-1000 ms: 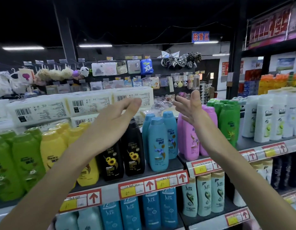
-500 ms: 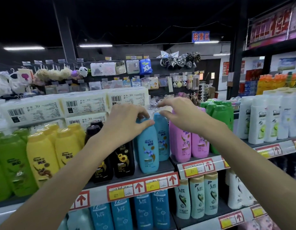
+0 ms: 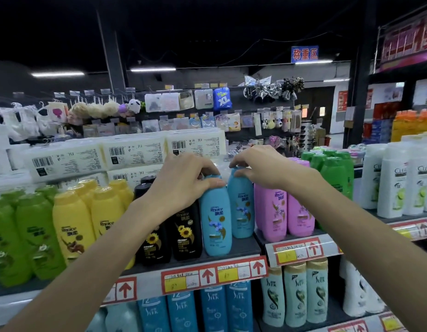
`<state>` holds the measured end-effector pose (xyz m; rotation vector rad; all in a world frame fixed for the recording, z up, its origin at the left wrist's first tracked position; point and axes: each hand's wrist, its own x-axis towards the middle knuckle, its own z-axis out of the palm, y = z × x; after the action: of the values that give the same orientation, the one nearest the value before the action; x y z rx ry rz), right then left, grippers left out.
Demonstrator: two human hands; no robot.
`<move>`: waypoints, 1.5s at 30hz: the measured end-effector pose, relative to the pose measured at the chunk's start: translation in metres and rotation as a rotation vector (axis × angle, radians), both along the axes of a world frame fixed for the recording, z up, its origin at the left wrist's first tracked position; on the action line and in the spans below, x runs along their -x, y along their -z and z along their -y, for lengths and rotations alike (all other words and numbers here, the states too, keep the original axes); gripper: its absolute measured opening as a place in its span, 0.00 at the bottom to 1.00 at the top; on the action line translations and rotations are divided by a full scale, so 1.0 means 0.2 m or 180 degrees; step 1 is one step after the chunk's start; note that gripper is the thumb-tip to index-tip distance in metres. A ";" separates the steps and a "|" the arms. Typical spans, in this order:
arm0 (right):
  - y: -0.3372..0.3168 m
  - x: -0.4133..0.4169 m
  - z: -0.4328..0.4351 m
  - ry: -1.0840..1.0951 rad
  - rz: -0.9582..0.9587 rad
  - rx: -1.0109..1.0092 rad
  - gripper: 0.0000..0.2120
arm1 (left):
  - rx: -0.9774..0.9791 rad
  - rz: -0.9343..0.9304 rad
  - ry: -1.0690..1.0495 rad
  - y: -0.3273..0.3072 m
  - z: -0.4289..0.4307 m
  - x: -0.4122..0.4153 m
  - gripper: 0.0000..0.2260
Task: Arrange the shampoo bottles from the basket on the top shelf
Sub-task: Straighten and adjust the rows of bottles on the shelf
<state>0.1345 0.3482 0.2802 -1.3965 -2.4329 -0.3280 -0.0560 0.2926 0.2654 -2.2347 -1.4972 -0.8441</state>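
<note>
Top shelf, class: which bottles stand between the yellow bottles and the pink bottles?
In the head view, black sunflower bottles, then two blue bottles, stand between the yellow bottles and pink bottles.

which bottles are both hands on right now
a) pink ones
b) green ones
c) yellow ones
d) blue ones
d: the left hand grips the cap and neck of the front blue bottle, and the right hand pinches the cap of the blue bottle behind it; the yellow bottles, pink bottles and green bottles are untouched.
</note>
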 end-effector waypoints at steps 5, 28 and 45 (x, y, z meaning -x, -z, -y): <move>-0.01 -0.02 0.01 -0.0181 -0.0195 0.0094 0.11 | 0.0012 0.0013 0.0010 0.00 0.00 0.02 0.17; -0.04 -0.08 0.15 -0.0458 -0.0301 0.0386 0.12 | 0.0052 0.0061 0.0119 0.01 -0.01 0.03 0.16; -0.06 -0.08 0.18 -0.0573 -0.0991 0.0263 0.25 | 0.0419 0.0141 0.0095 -0.18 -0.10 0.05 0.06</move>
<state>0.1500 0.3120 0.2924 -1.1493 -2.3095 0.0319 -0.0656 0.3123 0.3018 -2.3521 -1.5858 -0.8313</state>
